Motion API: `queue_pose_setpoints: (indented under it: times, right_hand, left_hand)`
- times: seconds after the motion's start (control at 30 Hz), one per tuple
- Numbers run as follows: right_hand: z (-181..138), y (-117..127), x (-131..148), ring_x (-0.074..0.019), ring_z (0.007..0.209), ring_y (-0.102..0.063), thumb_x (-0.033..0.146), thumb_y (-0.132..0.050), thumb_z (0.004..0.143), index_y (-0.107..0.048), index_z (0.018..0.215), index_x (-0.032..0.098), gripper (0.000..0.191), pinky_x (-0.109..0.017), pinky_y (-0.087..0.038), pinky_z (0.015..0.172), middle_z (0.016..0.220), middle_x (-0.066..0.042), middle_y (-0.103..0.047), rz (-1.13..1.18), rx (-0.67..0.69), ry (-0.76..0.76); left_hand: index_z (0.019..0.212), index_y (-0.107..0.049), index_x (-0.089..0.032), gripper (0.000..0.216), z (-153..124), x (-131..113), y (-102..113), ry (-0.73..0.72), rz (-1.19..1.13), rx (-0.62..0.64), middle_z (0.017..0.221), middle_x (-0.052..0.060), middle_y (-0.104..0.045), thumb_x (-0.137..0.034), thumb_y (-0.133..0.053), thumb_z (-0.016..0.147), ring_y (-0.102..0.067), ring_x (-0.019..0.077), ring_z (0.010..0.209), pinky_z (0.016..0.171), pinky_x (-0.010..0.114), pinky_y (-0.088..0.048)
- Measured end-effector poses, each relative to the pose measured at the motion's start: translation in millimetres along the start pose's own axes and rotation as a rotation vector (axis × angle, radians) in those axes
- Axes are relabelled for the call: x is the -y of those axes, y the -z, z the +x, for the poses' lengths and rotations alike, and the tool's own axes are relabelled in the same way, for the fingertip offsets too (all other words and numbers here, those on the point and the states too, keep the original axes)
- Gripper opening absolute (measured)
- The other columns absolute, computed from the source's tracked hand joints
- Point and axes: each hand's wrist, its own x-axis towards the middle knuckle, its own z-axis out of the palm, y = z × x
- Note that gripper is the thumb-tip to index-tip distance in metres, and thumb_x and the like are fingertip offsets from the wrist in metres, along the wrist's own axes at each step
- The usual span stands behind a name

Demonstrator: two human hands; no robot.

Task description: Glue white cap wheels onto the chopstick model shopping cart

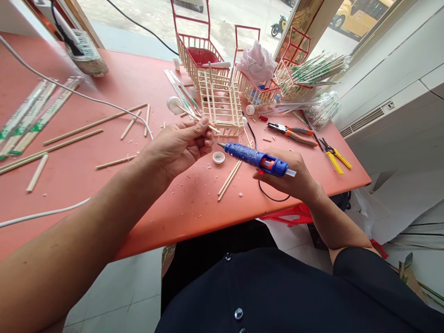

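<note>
Between thumb and fingers, my left hand (187,145) pinches a thin wooden stick (188,112), closed on it. A white round cap (173,105) shows at the stick's far end; I cannot tell whether it is fixed there. My right hand (293,173) grips a blue hot glue gun (243,155), its nozzle pointing left, close to the stick's near end. Just beyond both hands stands a frame of glued wooden sticks (222,105). A small white cap (218,157) lies on the table below the nozzle.
On the pink table (166,208) lie cut sticks (230,180), wrapped stick packs (38,115), pliers (291,133) and yellow-handled cutters (335,156). Red-trimmed stick carts (197,51) stand at the back by the window. A white cable (86,95) crosses the left side.
</note>
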Motion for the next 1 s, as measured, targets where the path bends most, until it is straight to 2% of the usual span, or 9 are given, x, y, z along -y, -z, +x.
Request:
queue_pose_setpoints:
  times: [0.07,0.27,0.43,0.67,0.87,1.0]
  right_hand:
    - [-0.2,-0.1,-2.3,-0.0178,0.07,-0.06,0.056,-0.081,0.105,-0.07,0.09,0.023,0.037,-0.032,-0.048,0.07,0.08,-0.002,-0.07,-0.033,0.005,-0.016]
    - [-0.6,-0.5,-6.1,-0.0181,0.072,-0.06,0.052,-0.079,0.104,-0.067,0.09,0.023,0.034,-0.033,-0.05,0.073,0.082,-0.001,-0.069,-0.028,-0.083,-0.061]
    - [1.0,-1.6,0.5,-0.0197,0.078,-0.064,0.056,-0.08,0.104,-0.065,0.089,0.024,0.039,-0.034,-0.051,0.076,0.087,-0.003,-0.072,0.045,-0.069,-0.082]
    - [1.1,-1.3,0.3,-0.018,0.072,-0.061,0.054,-0.085,0.101,-0.068,0.089,0.023,0.037,-0.032,-0.047,0.07,0.082,-0.002,-0.071,0.041,-0.021,-0.053]
    - [-2.2,-0.8,-3.7,-0.0185,0.073,-0.063,0.051,-0.082,0.105,-0.067,0.09,0.023,0.035,-0.033,-0.047,0.072,0.082,-0.001,-0.069,0.06,-0.08,-0.037]
    - [-1.9,-2.0,-2.6,-0.0191,0.075,-0.063,0.058,-0.077,0.107,-0.065,0.092,0.024,0.04,-0.034,-0.048,0.072,0.083,-0.001,-0.068,0.049,-0.078,-0.039]
  left_hand:
    - [0.071,-0.063,-0.014,0.044,-2.2,-1.7,-2.6,0.014,-0.011,-0.02,0.065,-0.003,-0.063,-0.018,-0.072,0.114,-0.056,0.0041,0.055,0.061,0.015,-0.05]
    - [0.074,-0.064,-0.016,0.04,-1.2,-0.8,0.5,0.008,0.013,0.025,0.067,-0.004,-0.063,-0.025,-0.086,0.106,-0.057,0.0052,0.056,0.059,0.017,-0.05]
    - [0.071,-0.065,-0.016,0.042,2.2,2.0,3.0,-0.022,0.039,0.036,0.066,-0.003,-0.061,-0.025,-0.088,0.105,-0.058,0.0058,0.057,0.058,0.017,-0.05]
    - [0.072,-0.066,-0.014,0.04,0.2,0.9,1.3,-0.019,-0.01,0.019,0.067,-0.002,-0.065,-0.018,-0.08,0.109,-0.058,0.0049,0.057,0.061,0.015,-0.05]
    - [0.073,-0.065,-0.014,0.039,0.9,0.4,3.5,-0.008,-0.011,0.049,0.066,-0.002,-0.064,-0.016,-0.078,0.11,-0.059,0.0049,0.057,0.061,0.016,-0.048]
    - [0.07,-0.063,-0.015,0.043,3.1,2.6,3.6,-0.041,0.009,0.053,0.065,-0.003,-0.063,-0.018,-0.082,0.108,-0.058,0.0051,0.057,0.058,0.016,-0.046]
